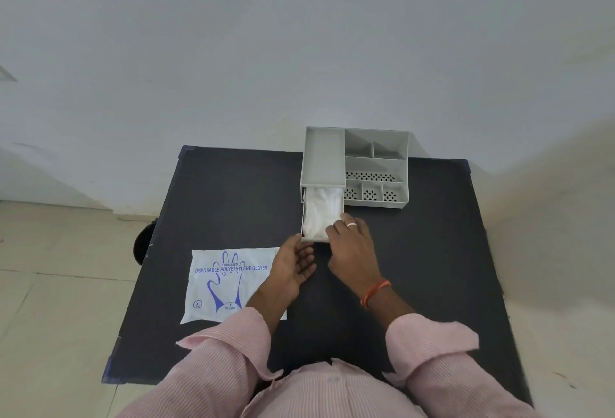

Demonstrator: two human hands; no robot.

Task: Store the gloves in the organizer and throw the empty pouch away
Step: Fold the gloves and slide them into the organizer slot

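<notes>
Gloves, one white bundle, lie in the pulled-out drawer of the single organizer near the desk's far edge. Right hand rests loosely on the drawer's front corner, left hand open and empty beside it. One pouch lies flat toward the desk's left edge. Probably next: push the drawer shut, then bin the pouch.

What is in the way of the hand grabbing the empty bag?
Nothing visible. The pouch lies flat on the table, and the left hand hovers open beside its right edge, with no object between them.
</notes>
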